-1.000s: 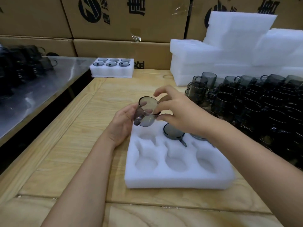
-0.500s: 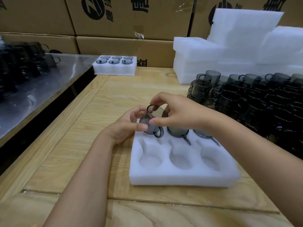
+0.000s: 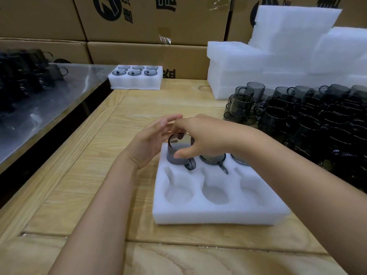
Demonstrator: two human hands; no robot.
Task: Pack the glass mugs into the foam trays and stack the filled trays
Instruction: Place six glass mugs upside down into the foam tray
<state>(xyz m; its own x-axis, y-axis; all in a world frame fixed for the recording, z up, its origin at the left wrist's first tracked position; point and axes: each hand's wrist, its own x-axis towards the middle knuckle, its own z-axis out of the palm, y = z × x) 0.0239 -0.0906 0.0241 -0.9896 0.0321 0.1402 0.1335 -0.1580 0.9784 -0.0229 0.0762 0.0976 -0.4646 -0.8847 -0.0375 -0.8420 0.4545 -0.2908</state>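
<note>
Mug (image 3: 172, 153), pinched at the rim by my right hand (image 3: 206, 135), half seated in the foam tray (image 3: 218, 217) pocket beneath it. My left hand (image 3: 147, 143) is open alongside, holding nothing. Risk: the handle misses its slot, so the glass jams or tips. Wooden table (image 3: 95, 175) below; loose mugs (image 3: 317, 124) beyond my right wrist; cardboard boxes (image 3: 151, 18) ahead.

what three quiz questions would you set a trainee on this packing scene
1. True or false: the front row of the near tray holds mugs.
2. Which hand grips the mug at the back-left pocket? A left, B right.
3. Fill in: the far tray holds ___ mugs.
Key: 1 false; 2 B, the right hand; 3 six.
</note>
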